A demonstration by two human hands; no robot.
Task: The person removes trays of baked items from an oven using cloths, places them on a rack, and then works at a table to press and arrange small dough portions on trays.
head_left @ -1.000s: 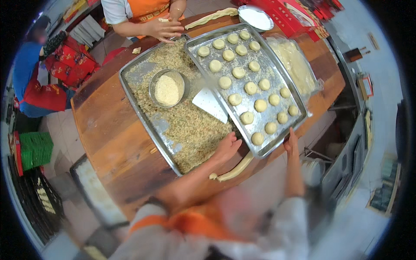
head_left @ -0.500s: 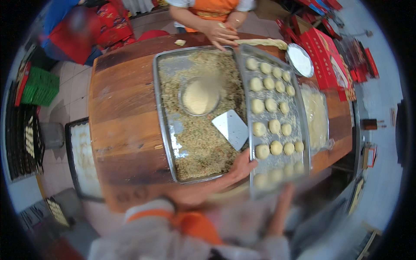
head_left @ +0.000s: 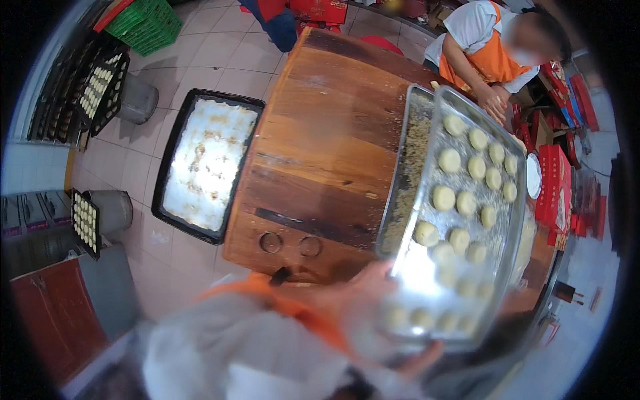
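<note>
A metal tray point(head_left: 417, 259) with rows of pale round dough pieces point(head_left: 450, 161) is in both my hands, raised above the table. My left hand point(head_left: 375, 285), blurred, grips its left edge near the lower corner. At the near edge, my right hand point(head_left: 423, 360) holds on with its fingers partly hidden under the tray. Beneath the raised tray lies a larger tray of crumbly filling point(head_left: 412, 160), mostly covered by it.
The wooden table point(head_left: 320, 153) extends to the left. Left of it stands a dark-rimmed baking pan point(head_left: 208, 167). A co-worker's hands point(head_left: 493, 103) are at the far right end. Racked trays point(head_left: 103, 90), a green crate point(head_left: 143, 27) and a red box point(head_left: 555, 183) stand around.
My view has swung left, showing more floor and racks. The tray of dough pieces has lifted and now tilts over the filling tray. My right hand has come onto its near edge.
</note>
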